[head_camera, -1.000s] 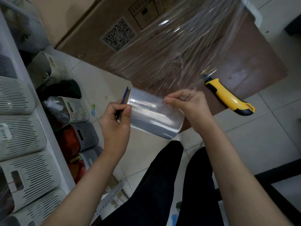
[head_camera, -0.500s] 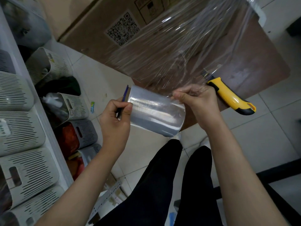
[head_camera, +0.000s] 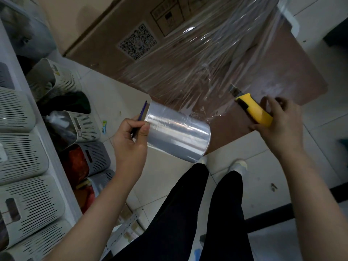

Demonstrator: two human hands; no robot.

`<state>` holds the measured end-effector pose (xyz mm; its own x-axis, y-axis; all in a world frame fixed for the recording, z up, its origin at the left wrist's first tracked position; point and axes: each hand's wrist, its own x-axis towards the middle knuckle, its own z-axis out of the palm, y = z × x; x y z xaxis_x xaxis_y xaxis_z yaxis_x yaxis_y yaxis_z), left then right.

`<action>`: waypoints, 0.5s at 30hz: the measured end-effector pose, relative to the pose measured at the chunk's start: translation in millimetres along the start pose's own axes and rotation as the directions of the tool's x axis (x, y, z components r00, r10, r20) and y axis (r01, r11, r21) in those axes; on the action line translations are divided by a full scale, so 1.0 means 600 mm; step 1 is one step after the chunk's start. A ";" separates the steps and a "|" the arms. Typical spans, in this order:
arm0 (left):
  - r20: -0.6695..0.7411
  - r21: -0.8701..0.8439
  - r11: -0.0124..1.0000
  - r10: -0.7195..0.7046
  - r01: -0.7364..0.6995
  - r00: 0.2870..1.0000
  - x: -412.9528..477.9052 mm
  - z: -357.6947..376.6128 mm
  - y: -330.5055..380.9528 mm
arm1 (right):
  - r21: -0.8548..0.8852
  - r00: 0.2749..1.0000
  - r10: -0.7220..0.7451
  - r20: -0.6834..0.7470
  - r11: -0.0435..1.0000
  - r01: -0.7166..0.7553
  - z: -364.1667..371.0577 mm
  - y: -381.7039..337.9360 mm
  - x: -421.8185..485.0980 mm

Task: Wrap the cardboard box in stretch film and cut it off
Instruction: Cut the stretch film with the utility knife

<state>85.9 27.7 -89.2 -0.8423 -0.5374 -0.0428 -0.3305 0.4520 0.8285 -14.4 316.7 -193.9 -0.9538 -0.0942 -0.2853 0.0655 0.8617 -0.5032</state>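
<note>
A large cardboard box [head_camera: 116,32] with a QR label stands on the floor ahead. A sheet of clear stretch film [head_camera: 203,59] runs from its wrapped right part down to the roll [head_camera: 177,134] at centre. My left hand [head_camera: 130,140] grips the roll's left end, thumb on its rim. My right hand [head_camera: 278,121] closes around the handle of the yellow utility knife [head_camera: 254,110], which lies on the box's brown flap with its blade out, pointing up-left under the film.
A white shelf unit [head_camera: 56,166] with slotted plastic bins [head_camera: 24,210] lines the left side. More bins [head_camera: 84,125] stand on the tiled floor beside it. My legs [head_camera: 188,213] in black trousers fill the lower centre. A dark bar [head_camera: 320,208] crosses the floor at right.
My right hand let go of the film at the roll's right end and moved right onto the yellow knife, closing on its handle. The left hand and roll stayed put.
</note>
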 end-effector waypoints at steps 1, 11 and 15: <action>-0.003 -0.001 1.000 0.000 0.000 1.000 0.001 0.001 0.000 | 0.004 0.999 -0.006 -0.035 1.000 0.006 0.008 0.003 -0.002; -0.021 -0.023 0.999 -0.034 0.034 0.999 0.007 0.002 -0.003 | 0.480 0.888 0.362 -0.282 0.855 -0.196 -0.004 -0.051 -0.061; -0.026 -0.057 0.997 -0.048 0.046 0.999 0.007 0.003 -0.004 | 0.448 0.864 0.093 -0.496 0.879 0.162 -0.020 -0.153 -0.126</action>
<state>82.7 25.9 -92.5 -0.8140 -0.5769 -0.0678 -0.3442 0.3851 0.8563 48.3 250.7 -116.5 -0.9629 0.2460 0.1111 0.0341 0.5192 -0.8540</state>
